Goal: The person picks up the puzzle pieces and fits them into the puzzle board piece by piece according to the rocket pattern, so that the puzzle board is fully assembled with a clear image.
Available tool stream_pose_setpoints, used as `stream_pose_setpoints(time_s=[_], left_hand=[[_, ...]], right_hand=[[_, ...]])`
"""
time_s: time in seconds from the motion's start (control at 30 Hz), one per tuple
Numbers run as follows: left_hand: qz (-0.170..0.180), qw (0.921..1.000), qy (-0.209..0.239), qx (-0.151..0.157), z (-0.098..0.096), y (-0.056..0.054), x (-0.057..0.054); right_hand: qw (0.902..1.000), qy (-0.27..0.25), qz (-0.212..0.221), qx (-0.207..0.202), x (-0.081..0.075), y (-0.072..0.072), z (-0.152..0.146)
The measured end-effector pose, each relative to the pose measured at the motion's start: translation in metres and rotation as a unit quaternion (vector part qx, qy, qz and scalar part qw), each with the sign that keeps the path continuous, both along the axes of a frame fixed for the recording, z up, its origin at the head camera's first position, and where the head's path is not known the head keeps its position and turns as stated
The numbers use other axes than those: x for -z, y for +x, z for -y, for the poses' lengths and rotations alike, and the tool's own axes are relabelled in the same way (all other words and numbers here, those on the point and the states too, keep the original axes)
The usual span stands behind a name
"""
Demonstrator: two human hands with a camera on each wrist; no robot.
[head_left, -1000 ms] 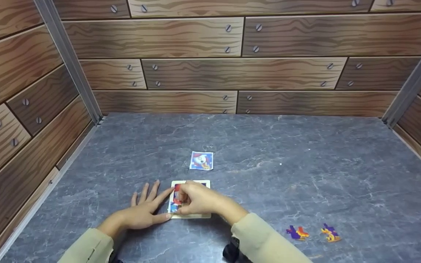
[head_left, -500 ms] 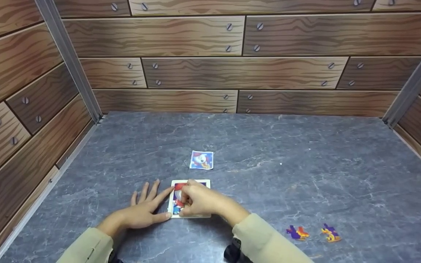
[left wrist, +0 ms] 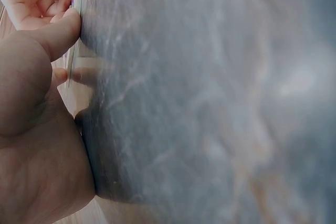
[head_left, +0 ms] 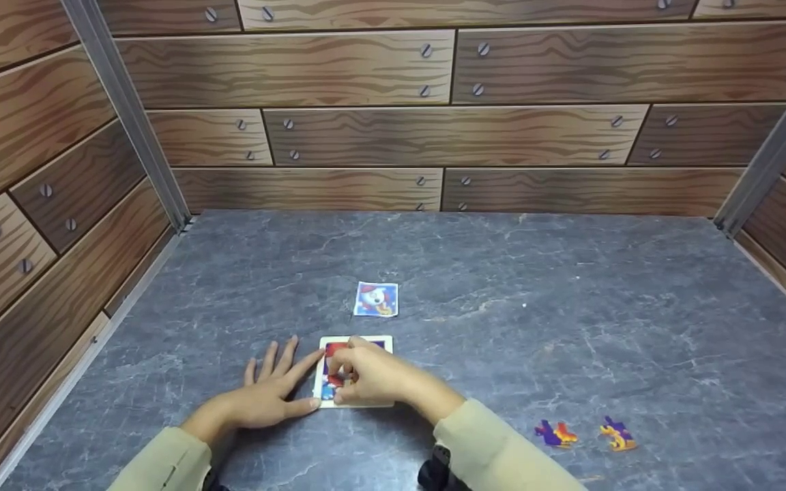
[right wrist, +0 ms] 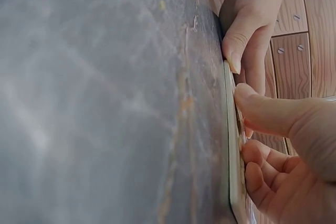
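A small picture puzzle in a cream frame (head_left: 357, 404) lies flat on the table, its picture partly hidden by my right hand. My left hand (head_left: 267, 392) rests beside it with fingers spread; thumb and index fingertip touch the frame's left edge. My right hand (head_left: 372, 372) is over the puzzle with bent fingers, thumb and fingertips at its surface. In the right wrist view, the right thumb (right wrist: 268, 111) and curled fingers touch the frame's top side. Whether a piece is pinched between them is hidden. In the left wrist view, the left thumb (left wrist: 65, 32) presses the frame's edge.
Two loose purple-and-orange jigsaw pieces, one nearer (head_left: 556, 434) and one farther right (head_left: 617, 434), lie right of the right forearm. A small picture card (head_left: 376, 300) with a white cartoon face lies beyond the frame. Wood-patterned walls (head_left: 352, 136) enclose the grey table.
The right fingers have shifted slightly over the puzzle, covering different parts of its picture. The left hand stays at the frame's edge, and the loose pieces lie where they were.
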State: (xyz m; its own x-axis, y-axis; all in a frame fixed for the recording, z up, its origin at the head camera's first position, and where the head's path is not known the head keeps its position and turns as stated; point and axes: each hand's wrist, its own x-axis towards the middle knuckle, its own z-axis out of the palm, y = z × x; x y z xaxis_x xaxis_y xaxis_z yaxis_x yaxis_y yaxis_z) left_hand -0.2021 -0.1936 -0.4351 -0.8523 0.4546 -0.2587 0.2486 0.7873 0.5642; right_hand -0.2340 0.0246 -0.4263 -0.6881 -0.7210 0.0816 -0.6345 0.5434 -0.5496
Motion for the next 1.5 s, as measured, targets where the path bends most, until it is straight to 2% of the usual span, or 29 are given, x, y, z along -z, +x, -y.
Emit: stream_pose_setpoints(time_s=[0.33, 0.53, 0.73, 1.13, 1.33, 1.5], left_hand=[[0.004, 1.0000, -0.001, 0.001, -0.001, -0.002, 0.000], [0.012, 0.9999, 0.006, -0.004, 0.001, -0.001, 0.000], [0.009, 0.9999, 0.000, -0.005, 0.000, -0.002, -0.001], [0.010, 0.9999, 0.004, -0.002, 0.000, -0.002, -0.001], [0.012, 0.9999, 0.001, -0.005, 0.000, -0.002, -0.001], [0.011, 0.9999, -0.009, -0.008, 0.000, -0.002, 0.000]], right_hand=[[0.9999, 0.006, -0.014, 0.002, 0.001, -0.002, 0.001], [0.9966, -0.071, 0.028, -0.031, -0.001, -0.005, -0.002], [0.9900, -0.119, 0.069, -0.030, -0.009, -0.002, -0.007], [0.9879, -0.131, 0.072, -0.040, -0.016, 0.007, -0.024], [0.9871, -0.135, 0.081, -0.029, -0.020, 0.011, -0.034], [0.9888, -0.131, 0.068, -0.021, -0.022, 0.014, -0.043]])
